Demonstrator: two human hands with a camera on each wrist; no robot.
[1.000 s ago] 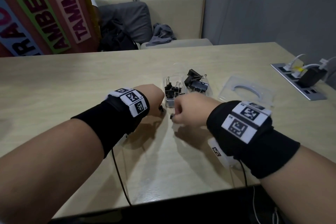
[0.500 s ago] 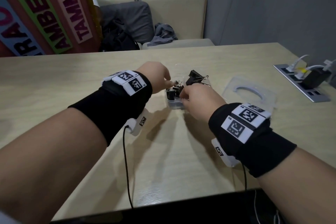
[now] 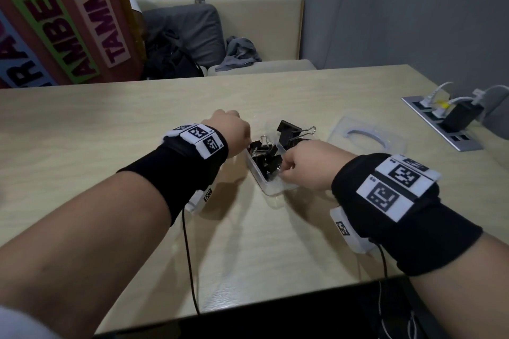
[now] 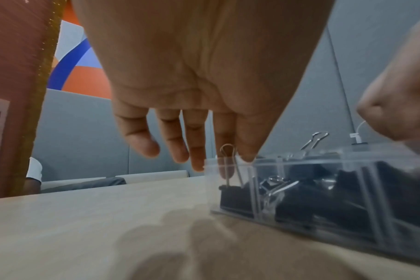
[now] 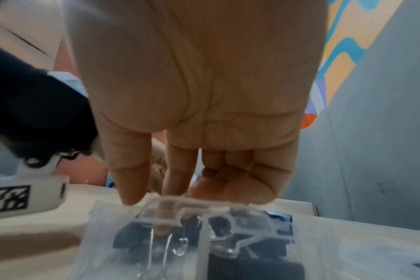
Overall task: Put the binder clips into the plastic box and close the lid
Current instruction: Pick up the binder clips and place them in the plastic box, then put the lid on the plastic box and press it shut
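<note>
Both hands hovered at the clear plastic box (image 3: 271,187) mid-table: the left hand (image 3: 230,132) loose-fingered and empty at the rim, the right hand (image 3: 308,165) part-curled over it, any grip unclear. Binder clips (image 3: 264,155) filled the box, too tangled to count. One lid (image 3: 366,137) lay beside it. Flattening protruding handles first looked wise.

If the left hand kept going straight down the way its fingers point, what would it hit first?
Most likely the near corner rim of the clear plastic box: the left hand hangs with its fingers pointing down beside that corner and a binder clip, though depth is unclear.
</note>
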